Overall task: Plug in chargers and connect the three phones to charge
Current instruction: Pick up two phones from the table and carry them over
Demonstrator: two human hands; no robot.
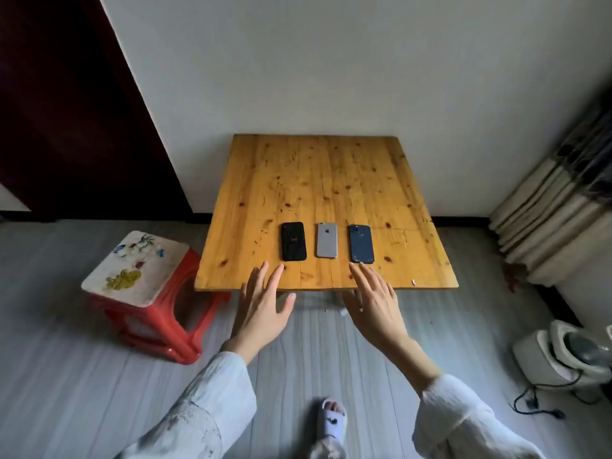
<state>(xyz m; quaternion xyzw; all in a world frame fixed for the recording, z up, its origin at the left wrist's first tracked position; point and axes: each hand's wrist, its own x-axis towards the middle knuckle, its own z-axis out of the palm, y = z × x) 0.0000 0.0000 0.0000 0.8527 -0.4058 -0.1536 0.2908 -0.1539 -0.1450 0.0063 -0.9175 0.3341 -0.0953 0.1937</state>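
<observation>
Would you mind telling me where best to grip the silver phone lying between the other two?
Probably by its two long edges, from above: the silver phone lies flat, back up, on the wooden table, with narrow gaps to the black phone and dark blue phone.

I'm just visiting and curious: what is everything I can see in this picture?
phones: 3; black, silver, dark blue; in a row near the table's front edge
table: 1, yellowish wood, against the wall
stool: 1, red with a pale patterned top, left of the table
appliance: 1, white, with a black cord, floor at right
curtain: 1, beige and dark, right
slipper: 1, white, bottom
left hand: open, empty
right hand: open, empty
</observation>
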